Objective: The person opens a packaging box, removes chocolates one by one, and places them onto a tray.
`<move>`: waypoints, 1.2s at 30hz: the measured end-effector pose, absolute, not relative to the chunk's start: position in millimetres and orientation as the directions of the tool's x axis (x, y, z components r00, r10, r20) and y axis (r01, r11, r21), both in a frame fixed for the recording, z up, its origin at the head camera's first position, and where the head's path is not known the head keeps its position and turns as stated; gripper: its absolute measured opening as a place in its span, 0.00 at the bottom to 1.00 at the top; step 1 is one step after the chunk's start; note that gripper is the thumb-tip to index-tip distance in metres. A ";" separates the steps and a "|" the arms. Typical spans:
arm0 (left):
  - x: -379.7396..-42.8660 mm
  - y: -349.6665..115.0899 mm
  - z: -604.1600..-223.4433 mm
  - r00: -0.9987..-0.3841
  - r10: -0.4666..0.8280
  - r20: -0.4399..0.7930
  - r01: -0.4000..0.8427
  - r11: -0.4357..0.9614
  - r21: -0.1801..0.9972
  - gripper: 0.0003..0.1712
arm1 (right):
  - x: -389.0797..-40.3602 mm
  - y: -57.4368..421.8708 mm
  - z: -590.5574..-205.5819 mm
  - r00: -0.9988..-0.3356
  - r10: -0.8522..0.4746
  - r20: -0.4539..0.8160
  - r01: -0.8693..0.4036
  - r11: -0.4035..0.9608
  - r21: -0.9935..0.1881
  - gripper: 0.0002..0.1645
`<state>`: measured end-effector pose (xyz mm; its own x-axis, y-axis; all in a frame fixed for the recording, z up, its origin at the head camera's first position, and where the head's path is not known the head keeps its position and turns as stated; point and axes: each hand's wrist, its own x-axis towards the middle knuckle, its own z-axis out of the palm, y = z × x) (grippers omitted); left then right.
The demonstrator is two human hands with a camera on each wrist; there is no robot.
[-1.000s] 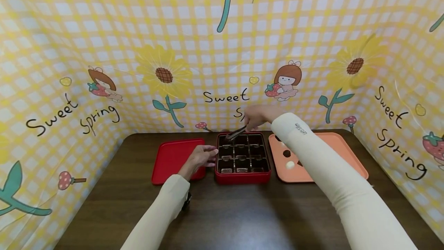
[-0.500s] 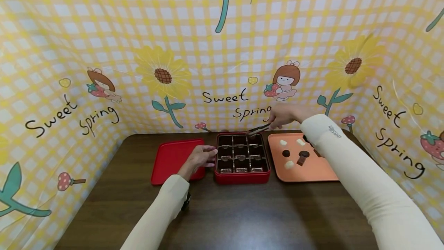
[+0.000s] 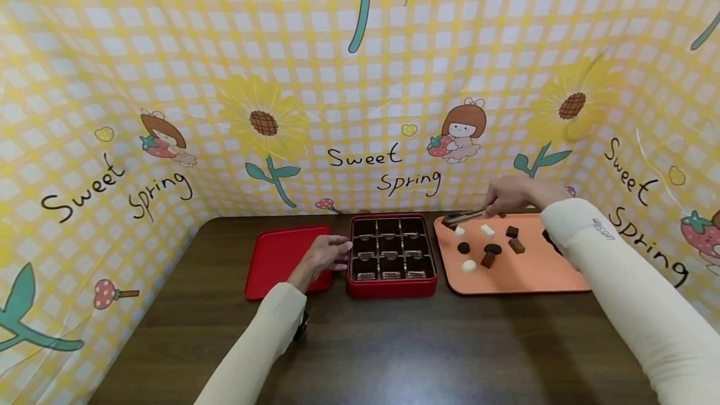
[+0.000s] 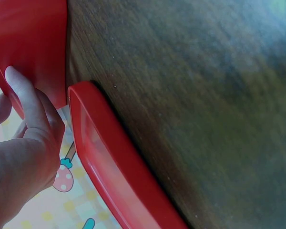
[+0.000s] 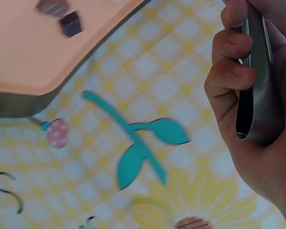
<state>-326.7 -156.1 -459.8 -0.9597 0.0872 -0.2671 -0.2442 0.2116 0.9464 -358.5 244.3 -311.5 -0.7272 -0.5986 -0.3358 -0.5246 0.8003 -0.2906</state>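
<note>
My left hand touches the left side of a red box with extended fingers; the left wrist view shows its fingertips against the red wall. Inside the box lies a dark plastic insert divided into several square compartments. My right hand grips metal tongs, its fingers curled round them in the right wrist view. The tong tips hang over the back left corner of a peach tray; whether they hold anything is too small to tell. Chocolate-like pieces lie on the tray: a white one, a brown one, several dark ones.
A red lid-like tray lies left of the box, close to my left hand. Behind the dark wooden table hangs a yellow checked cloth, which also runs along both sides.
My right hand has carried the tongs rightward from over the box's back left compartment to the peach tray, uncovering pieces there. My left hand stays at the box.
</note>
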 end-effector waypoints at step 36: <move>-328.2 -155.6 -462.0 -0.957 0.074 -0.281 -0.260 0.213 0.942 0.20 | -311.7 368.2 -368.1 -0.767 -0.491 -0.414 -0.277 0.834 -0.478 0.09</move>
<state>-328.2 -155.6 -462.0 -0.9569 0.0741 -0.2809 -0.2600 0.2128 0.9419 -311.7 368.2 -368.1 -0.7665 -0.4914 -0.4135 -0.2769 0.8338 -0.4775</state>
